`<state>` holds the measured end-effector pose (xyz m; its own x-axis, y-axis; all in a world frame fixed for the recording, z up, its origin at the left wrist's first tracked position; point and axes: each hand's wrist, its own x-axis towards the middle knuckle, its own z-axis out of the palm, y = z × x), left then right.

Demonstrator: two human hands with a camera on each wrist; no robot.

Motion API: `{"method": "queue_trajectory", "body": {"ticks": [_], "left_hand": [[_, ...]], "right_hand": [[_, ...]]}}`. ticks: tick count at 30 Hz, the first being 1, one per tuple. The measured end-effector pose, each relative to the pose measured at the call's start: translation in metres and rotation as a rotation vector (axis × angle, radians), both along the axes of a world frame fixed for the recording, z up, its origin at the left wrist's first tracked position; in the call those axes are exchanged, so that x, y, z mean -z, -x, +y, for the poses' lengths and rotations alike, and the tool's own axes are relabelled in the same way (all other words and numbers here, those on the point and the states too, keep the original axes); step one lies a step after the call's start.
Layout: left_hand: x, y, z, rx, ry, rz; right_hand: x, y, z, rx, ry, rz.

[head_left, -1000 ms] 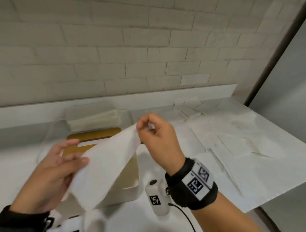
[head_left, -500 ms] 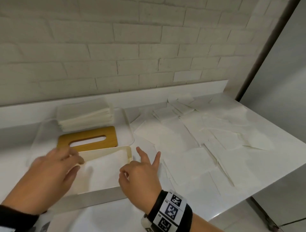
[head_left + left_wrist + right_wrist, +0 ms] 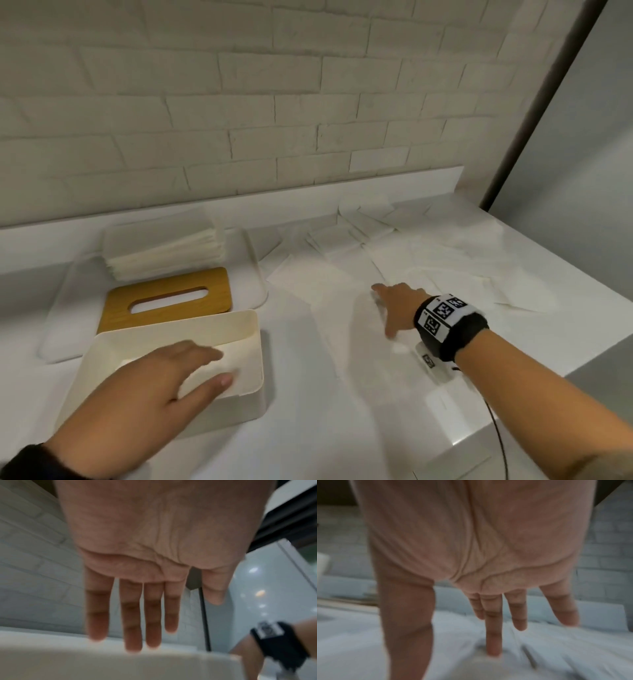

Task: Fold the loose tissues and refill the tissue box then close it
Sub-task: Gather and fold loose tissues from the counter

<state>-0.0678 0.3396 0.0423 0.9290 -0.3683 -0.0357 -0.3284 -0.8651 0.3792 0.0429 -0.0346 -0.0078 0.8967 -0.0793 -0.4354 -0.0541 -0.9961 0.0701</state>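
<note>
The cream tissue box (image 3: 255,346) stands open near the front left, with a white tissue (image 3: 239,359) lying inside. My left hand (image 3: 209,368) lies flat over the box with straight fingers (image 3: 133,628) just above its rim (image 3: 102,666). Several loose tissues (image 3: 308,284) cover the counter to the right. My right hand (image 3: 385,308) reaches out over them, open, and its middle fingertip (image 3: 493,651) touches a loose tissue (image 3: 556,649). Behind the box lies the wooden slotted lid (image 3: 219,291), and beyond that a stack of folded tissues (image 3: 164,250).
The lid and the folded stack sit on a clear tray (image 3: 258,274) against the white brick wall (image 3: 239,120). The counter (image 3: 308,428) ends in a front-right edge (image 3: 565,373). A thin black cable (image 3: 496,431) trails from my right wrist.
A second ago both hands held a tissue above the box. It now lies in the box. My right hand has swung right onto the loose tissues, while my left stays over the box.
</note>
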Motion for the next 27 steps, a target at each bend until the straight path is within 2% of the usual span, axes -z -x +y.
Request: {"method": "queue_trajectory", "body": {"ticks": [2, 4, 6, 8, 9, 11, 13, 14, 15, 17, 19, 22, 25, 27], "left_hand": [[-0.01, 0.003, -0.03, 0.08, 0.167, -0.091], [-0.013, 0.004, -0.065, 0.117, 0.416, -0.108], [-0.009, 0.001, -0.101, 0.056, 0.656, -0.006], [0.004, -0.008, -0.133, -0.085, 0.845, 0.16], [0.01, -0.013, -0.148, -0.16, 0.935, 0.259], [0.022, -0.025, -0.173, -0.29, 1.121, 0.452], [0.031, -0.041, -0.192, -0.399, 1.359, 0.609], [0.037, -0.05, -0.199, -0.452, 1.5, 0.673], [0.04, -0.058, -0.204, -0.5, 1.642, 0.72], [0.044, -0.071, -0.209, -0.555, 1.871, 0.747], [0.041, -0.075, -0.206, -0.53, 1.948, 0.726], [0.043, -0.076, -0.197, -0.508, 1.945, 0.574], [0.047, -0.073, -0.192, -0.512, 1.902, 0.549], [0.053, -0.072, -0.194, -0.456, 1.855, 0.564]], "right_hand": [[0.008, -0.003, -0.007, -0.018, 0.005, 0.071], [0.011, -0.004, -0.012, -0.036, -0.044, 0.124], [0.005, -0.006, -0.018, -0.103, -0.059, 0.095], [-0.01, -0.009, -0.027, -0.151, -0.166, -0.043], [-0.02, -0.011, -0.032, -0.143, -0.304, -0.125], [-0.042, -0.01, -0.031, -0.075, -0.778, -0.233], [-0.059, -0.009, -0.017, 0.018, -1.281, -0.243], [-0.063, -0.011, -0.008, 0.059, -1.446, -0.223], [-0.064, -0.013, 0.001, 0.104, -1.556, -0.188], [-0.055, -0.016, 0.016, 0.189, -1.627, -0.081], [-0.039, -0.018, 0.024, 0.208, -1.566, 0.042], [-0.018, -0.025, 0.024, 0.272, -1.459, 0.163], [-0.009, -0.036, 0.019, 0.441, -1.615, 0.321], [-0.007, -0.038, 0.019, 0.442, -1.636, 0.446]]}}
